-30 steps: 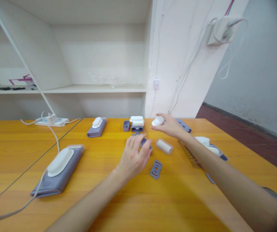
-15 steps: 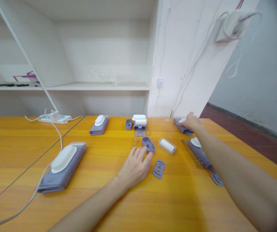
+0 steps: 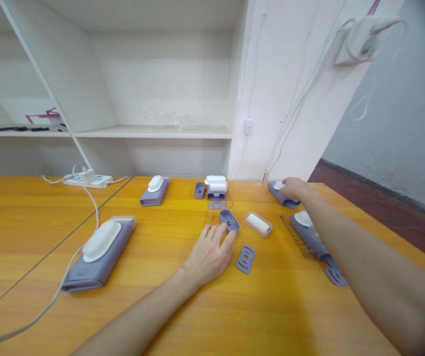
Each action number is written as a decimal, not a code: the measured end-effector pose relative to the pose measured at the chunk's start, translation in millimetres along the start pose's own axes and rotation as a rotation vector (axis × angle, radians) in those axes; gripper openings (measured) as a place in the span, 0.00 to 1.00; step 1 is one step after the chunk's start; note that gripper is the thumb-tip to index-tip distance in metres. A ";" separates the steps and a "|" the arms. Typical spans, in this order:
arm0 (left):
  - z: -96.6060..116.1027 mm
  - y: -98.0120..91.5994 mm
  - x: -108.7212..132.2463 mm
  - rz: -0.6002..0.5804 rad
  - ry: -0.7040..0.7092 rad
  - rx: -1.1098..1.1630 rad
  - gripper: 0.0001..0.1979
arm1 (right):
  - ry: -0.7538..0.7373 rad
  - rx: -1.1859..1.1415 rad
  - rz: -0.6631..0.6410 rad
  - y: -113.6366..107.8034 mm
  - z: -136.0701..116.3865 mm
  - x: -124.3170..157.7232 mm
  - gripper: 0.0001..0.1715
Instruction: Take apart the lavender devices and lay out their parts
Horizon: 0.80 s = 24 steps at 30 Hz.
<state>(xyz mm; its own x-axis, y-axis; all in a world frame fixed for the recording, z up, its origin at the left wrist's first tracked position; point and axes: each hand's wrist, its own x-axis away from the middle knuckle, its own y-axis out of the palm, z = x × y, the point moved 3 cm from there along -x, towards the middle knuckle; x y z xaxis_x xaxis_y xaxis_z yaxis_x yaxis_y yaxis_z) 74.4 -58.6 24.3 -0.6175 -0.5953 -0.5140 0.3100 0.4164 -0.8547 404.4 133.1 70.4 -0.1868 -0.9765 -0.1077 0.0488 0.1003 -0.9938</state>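
A small open purple tray (image 3: 230, 219) lies mid-table, and the thumb and forefinger of my left hand (image 3: 209, 253) close on its near end. Right of it rests a clear-rimmed oval piece with a white insert (image 3: 258, 224). A flat slotted purple plate (image 3: 245, 259) is nearer to me. At the back right, my right hand (image 3: 297, 188) has its fingers curled at the white top of a purple sleeve (image 3: 281, 196); its fingertips are partly hidden. Under my right forearm lies another purple sleeve with a white top (image 3: 303, 218), beside a coil spring (image 3: 297, 237).
Assembled purple-and-white units sit at the left (image 3: 101, 252) and back left (image 3: 155, 190). Several white and purple parts (image 3: 216, 185) cluster at the back middle. A white cable (image 3: 54, 298) runs from a power strip (image 3: 89, 178). Shelves (image 3: 153, 132) stand behind.
My right hand has lowered slightly onto the white-topped sleeve, its fingers more curled. My left hand stays at the purple tray. The whole view has shifted a little.
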 end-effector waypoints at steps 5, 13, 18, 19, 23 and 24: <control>-0.8 0.7 -0.5 -0.003 -0.005 0.005 0.19 | 0.011 0.013 -0.055 5.1 3.0 -3.8 0.31; -1.1 1.6 -0.3 -0.014 -0.017 0.017 0.19 | -0.021 0.016 -0.046 8.9 1.8 -5.3 0.33; -1.1 -0.4 -0.7 -0.008 -0.027 0.027 0.20 | -0.019 0.014 0.006 -2.7 -3.0 2.4 0.31; -1.0 -0.8 -0.6 -0.007 -0.030 0.028 0.20 | -0.021 0.014 0.036 -8.5 -6.0 4.6 0.32; -0.6 -1.3 -0.2 -0.003 -0.032 0.030 0.19 | -0.121 0.004 0.131 -36.9 -32.7 16.2 0.28; -0.6 -1.3 -0.2 -0.001 -0.031 0.029 0.19 | -0.189 -0.005 0.103 -41.6 -43.6 20.7 0.26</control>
<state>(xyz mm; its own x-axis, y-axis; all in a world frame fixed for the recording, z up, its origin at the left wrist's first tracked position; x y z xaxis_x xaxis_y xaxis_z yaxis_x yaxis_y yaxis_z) 73.7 -58.6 25.6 -0.5955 -0.6168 -0.5147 0.3308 0.3956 -0.8568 355.7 117.1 108.2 0.0063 -0.9794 -0.2016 0.0536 0.2017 -0.9780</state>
